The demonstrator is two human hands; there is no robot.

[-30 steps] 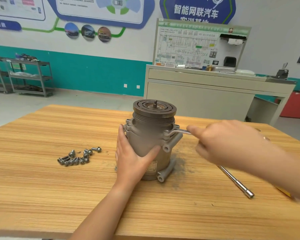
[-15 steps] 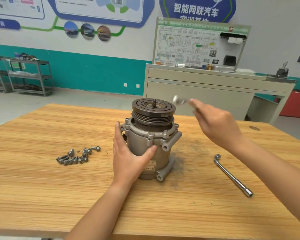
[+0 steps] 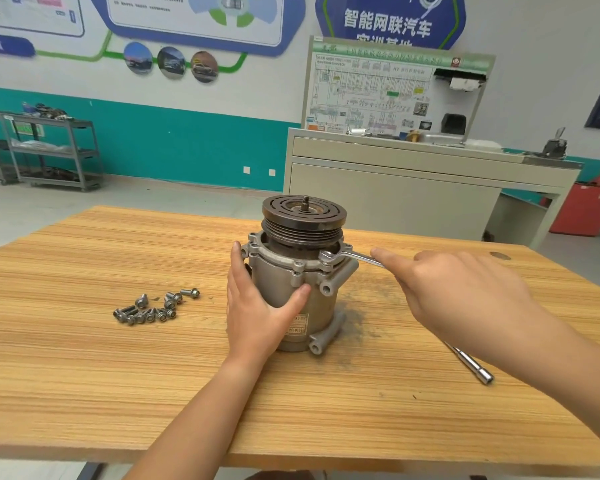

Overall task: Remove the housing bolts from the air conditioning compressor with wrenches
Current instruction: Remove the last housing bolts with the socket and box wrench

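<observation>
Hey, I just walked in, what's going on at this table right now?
A person is working on an air conditioning compressor standing upright on a wooden table. The left hand wraps around its housing. The right hand holds a ring wrench, its ring end seated on the right side of the upper flange, apparently over a bolt. A pile of loose bolts lies to the left, and a socket wrench lies on the right.

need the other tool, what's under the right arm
A long socket wrench lies on the table under the right arm. Only its near end shows; the arm covers the rest. The right hand holds a flat wrench set on the compressor.
</observation>
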